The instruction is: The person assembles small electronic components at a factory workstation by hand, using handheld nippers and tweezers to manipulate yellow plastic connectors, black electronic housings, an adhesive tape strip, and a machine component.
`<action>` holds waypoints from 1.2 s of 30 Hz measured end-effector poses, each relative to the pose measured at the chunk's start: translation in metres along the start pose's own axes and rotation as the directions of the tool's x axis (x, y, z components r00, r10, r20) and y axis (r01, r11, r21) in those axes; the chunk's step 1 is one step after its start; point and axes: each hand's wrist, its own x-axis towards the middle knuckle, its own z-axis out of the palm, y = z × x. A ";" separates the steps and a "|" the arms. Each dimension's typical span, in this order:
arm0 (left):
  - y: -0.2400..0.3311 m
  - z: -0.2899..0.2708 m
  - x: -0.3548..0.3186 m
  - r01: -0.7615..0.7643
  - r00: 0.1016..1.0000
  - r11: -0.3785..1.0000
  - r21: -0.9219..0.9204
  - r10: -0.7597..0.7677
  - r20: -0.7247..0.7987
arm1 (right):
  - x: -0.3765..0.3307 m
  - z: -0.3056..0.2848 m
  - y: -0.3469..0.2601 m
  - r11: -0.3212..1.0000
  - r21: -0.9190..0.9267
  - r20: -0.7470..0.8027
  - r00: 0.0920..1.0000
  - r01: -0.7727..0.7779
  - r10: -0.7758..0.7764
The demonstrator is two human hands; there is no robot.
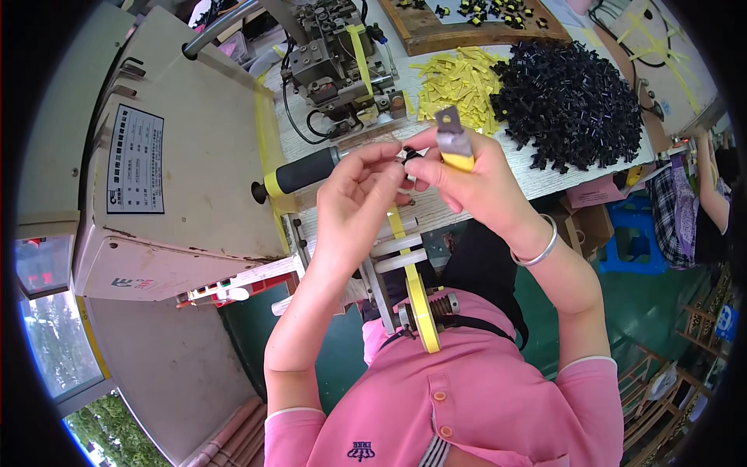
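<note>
My left hand (356, 191) and my right hand (478, 177) meet over the front edge of the bench. Between their fingertips they pinch a small black plastic part (412, 155), partly hidden by the fingers. A flat metal tool (451, 132) with a hole in its end and yellow on its lower part is also held in my right hand, lying between thumb and fingers. Below the hands, a yellow strip (421, 303) runs over a reel bracket with white rollers (401, 247). To the left of the fingers lies a black-gripped handle (307, 170).
Beyond my hands stands a small metal press (331, 66). Heaps of yellow strips (461, 84) and black plastic parts (572, 101) lie to its right, with a wooden-framed tray (475, 35) behind. A large beige machine housing (187, 148) blocks the left. A blue stool (632, 237) is at right.
</note>
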 end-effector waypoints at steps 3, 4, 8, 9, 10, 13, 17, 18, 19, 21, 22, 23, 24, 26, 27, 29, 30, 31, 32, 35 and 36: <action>-0.007 -0.002 -0.003 -0.188 0.981 0.961 0.203 0.193 -0.005 | 0.005 -0.002 0.007 0.988 0.128 0.025 0.996 -0.089 0.086; -0.007 -0.003 -0.003 -0.242 0.969 0.912 0.331 0.247 0.025 | 0.004 -0.003 0.005 0.983 0.144 0.034 0.993 -0.113 0.110; -0.001 -0.007 -0.003 -0.193 0.980 0.896 0.400 0.195 0.036 | 0.004 -0.007 0.001 0.997 0.019 0.023 0.997 -0.071 0.071; -0.001 -0.007 -0.003 -0.190 0.981 0.897 0.399 0.192 0.035 | 0.005 -0.010 -0.001 0.992 -0.004 0.090 0.988 -0.124 0.124; -0.002 -0.008 -0.003 -0.184 0.982 0.915 0.358 0.186 0.030 | 0.006 -0.011 -0.002 0.984 -0.030 0.155 0.972 -0.175 0.178; 0.000 -0.011 0.000 -0.370 0.918 0.751 0.547 0.386 0.090 | 0.010 -0.012 0.001 0.990 0.029 0.146 0.981 -0.135 0.129; 0.014 -0.024 0.009 -0.354 0.765 0.090 0.931 0.600 0.233 | 0.028 -0.014 0.017 0.988 -0.147 -0.075 0.996 -0.054 0.044; 0.013 -0.033 0.012 -0.324 0.790 0.006 0.946 0.552 0.268 | 0.033 -0.013 0.021 0.978 -0.204 -0.045 0.998 -0.049 0.041; 0.009 -0.038 0.016 -0.321 0.791 0.003 0.947 0.551 0.267 | 0.036 -0.012 0.024 0.964 -0.261 -0.016 0.999 -0.043 0.040; -0.002 -0.047 0.021 -0.225 0.893 -0.014 0.974 0.398 0.212 | 0.041 -0.005 0.025 0.976 -0.210 0.021 0.997 -0.064 0.070; -0.005 -0.049 0.024 -0.220 0.894 -0.015 0.975 0.397 0.208 | 0.043 -0.001 0.025 0.979 -0.198 0.014 0.998 -0.055 0.059; -0.008 -0.050 0.027 -0.199 0.898 -0.027 0.980 0.395 0.193 | 0.045 0.001 0.024 0.982 -0.185 0.006 0.999 -0.045 0.047; -0.011 -0.051 0.030 -0.183 0.902 -0.038 0.982 0.392 0.183 | 0.047 0.000 0.026 0.982 -0.185 0.004 0.999 -0.047 0.049; -0.015 -0.050 0.030 -0.189 0.888 -0.047 0.981 0.417 0.192 | 0.050 -0.003 0.029 0.970 -0.240 0.042 0.998 -0.043 0.055; -0.016 -0.049 0.030 -0.193 0.873 -0.058 0.979 0.445 0.198 | 0.051 -0.004 0.029 0.970 -0.240 0.044 0.998 -0.043 0.055; -0.017 -0.048 0.032 -0.204 0.854 -0.067 0.977 0.476 0.211 | 0.053 -0.005 0.029 0.986 -0.074 0.082 0.985 -0.146 0.152; -0.017 -0.047 0.032 -0.219 0.834 -0.076 0.973 0.503 0.227 | 0.053 -0.002 0.032 0.986 -0.074 0.082 0.985 -0.148 0.154; -0.018 -0.046 0.031 -0.218 0.835 -0.075 0.973 0.501 0.226 | 0.053 0.002 0.035 0.989 -0.005 0.079 0.986 -0.148 0.148; -0.018 -0.045 0.031 -0.213 0.833 -0.081 0.974 0.506 0.225 | 0.053 0.004 0.037 0.987 0.065 0.075 0.987 -0.146 0.141; -0.018 -0.047 0.030 -0.206 0.835 -0.074 0.976 0.507 0.215 | 0.052 0.007 0.037 0.990 0.017 0.067 0.988 -0.141 0.139; -0.017 -0.047 0.029 -0.208 0.839 -0.058 0.976 0.503 0.209 | 0.052 0.003 0.035 0.990 0.016 0.067 0.988 -0.139 0.138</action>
